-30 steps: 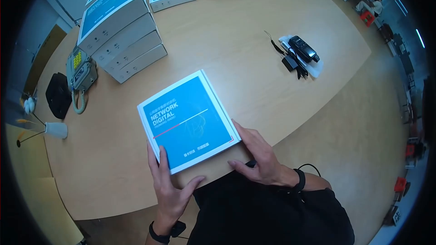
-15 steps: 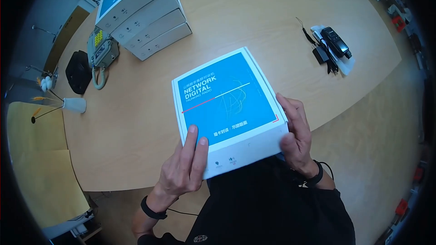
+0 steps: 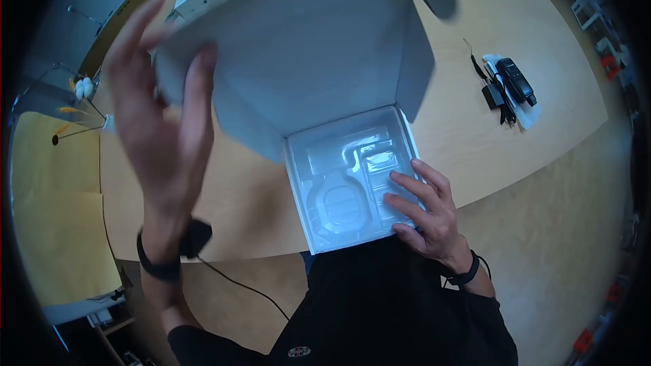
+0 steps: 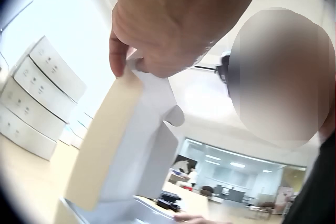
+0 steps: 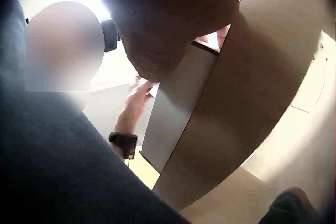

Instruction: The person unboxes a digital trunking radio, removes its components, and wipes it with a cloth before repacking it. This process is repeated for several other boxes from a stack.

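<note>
A white cardboard box stands unlidded at the table's near edge, its hinged lid [image 3: 319, 47] raised and blurred. Inside lies a glossy moulded plastic tray [image 3: 339, 205] with hollows of several shapes and nothing in them. With thumb on the inner face and fingers behind, my left hand [image 3: 163, 122] pinches the lid's left corner; the left wrist view also shows this grip on the lid [image 4: 126, 134]. My right hand [image 3: 434, 220] rests at the box's right side, fingers fairly straight over the tray, thumb by the front right corner.
A black handheld radio [image 3: 517, 81] lies right of the box, beside a charger [image 3: 493, 96] with its cable and a plastic bag. Stacked white boxes [image 4: 39, 98] stand at the back left. A vase [image 3: 108, 122] with dried stems is at the left.
The box lid, closed with its blue face up before, has swung up and away. My left hand has risen to the left with it. My right hand has moved onto the tray's right side.
</note>
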